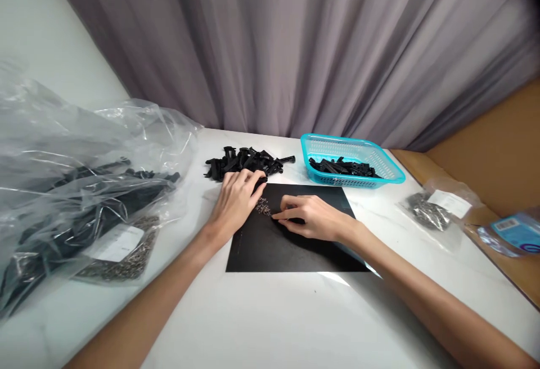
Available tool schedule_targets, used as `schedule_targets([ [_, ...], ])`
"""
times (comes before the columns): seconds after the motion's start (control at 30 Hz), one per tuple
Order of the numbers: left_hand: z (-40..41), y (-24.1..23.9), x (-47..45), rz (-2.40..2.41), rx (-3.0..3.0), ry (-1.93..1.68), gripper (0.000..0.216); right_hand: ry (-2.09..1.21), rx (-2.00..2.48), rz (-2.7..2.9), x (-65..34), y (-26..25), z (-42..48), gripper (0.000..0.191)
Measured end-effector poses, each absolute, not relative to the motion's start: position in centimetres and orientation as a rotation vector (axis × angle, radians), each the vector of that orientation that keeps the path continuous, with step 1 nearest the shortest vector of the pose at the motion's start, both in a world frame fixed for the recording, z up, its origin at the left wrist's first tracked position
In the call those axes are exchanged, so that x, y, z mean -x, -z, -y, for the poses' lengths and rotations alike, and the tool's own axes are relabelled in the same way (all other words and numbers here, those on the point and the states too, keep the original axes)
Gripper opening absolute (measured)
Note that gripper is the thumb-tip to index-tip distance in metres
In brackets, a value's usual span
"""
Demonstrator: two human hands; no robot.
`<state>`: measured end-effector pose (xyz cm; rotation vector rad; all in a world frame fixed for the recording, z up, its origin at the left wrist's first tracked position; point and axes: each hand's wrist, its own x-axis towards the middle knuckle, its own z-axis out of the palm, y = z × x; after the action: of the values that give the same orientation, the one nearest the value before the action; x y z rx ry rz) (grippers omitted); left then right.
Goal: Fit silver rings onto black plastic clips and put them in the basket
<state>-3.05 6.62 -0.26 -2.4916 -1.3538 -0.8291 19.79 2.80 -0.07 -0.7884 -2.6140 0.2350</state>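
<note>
My left hand (237, 196) is curled at the front of a heap of black plastic parts (242, 161). A black plastic part (262, 180) shows between its thumb and index finger. Over the black mat (287, 253), my right hand (310, 216) is closed in a pinch. Its fingertips touch down at the right edge of a small pile of tiny metal pieces (263, 207), which look like screws or pins. Whatever lies between those fingertips is too small to make out.
A turquoise basket (352, 143) with black parts stands at the back right. Large clear plastic bags (143, 127) lie on the left, near a labelled bag of metal pieces (126, 262). Another bag of metal pieces (430, 211) and a blue packet (517, 231) are on the right. A grey curtain (270, 48) hangs behind.
</note>
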Motion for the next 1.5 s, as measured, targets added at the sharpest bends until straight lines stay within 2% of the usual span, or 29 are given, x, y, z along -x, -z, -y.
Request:
schedule_targets([
  [0.33,-5.4,-0.2,1.7,1.237,2.504,1.035,0.015,-0.445,0.858,2.627,-20.3,-0.9,-2.8,0.024],
  [0.5,-5.0,-0.1,1.4,1.229,2.549,1.014,0.015,-0.355,0.836,2.684,-20.0,-0.3,-2.7,0.031],
  [0.63,-5.2,0.2,1.4,1.208,2.544,1.003,0.014,-0.307,0.829,2.686,-19.6,0.0,-2.6,0.027],
  [0.8,-5.7,0.5,1.6,1.197,2.475,1.111,0.007,-0.413,0.860,2.585,-19.5,0.0,-2.7,0.019],
  [1.03,-6.2,0.2,1.9,1.188,2.404,1.153,0.005,-0.213,0.906,2.616,-18.9,0.8,-2.5,0.038],
  [1.17,-6.9,-0.4,2.9,1.197,2.292,1.274,0.004,-0.154,0.920,2.611,-18.3,1.1,-2.3,0.038],
  [1.33,-7.8,-0.4,4.1,1.245,2.116,1.443,0.006,-0.269,0.933,2.450,-17.5,1.3,-2.6,0.029],
  [1.5,-8.0,0.2,4.1,1.264,2.132,1.415,0.007,-0.105,1.053,2.442,-16.7,2.1,-3.5,0.041],
])
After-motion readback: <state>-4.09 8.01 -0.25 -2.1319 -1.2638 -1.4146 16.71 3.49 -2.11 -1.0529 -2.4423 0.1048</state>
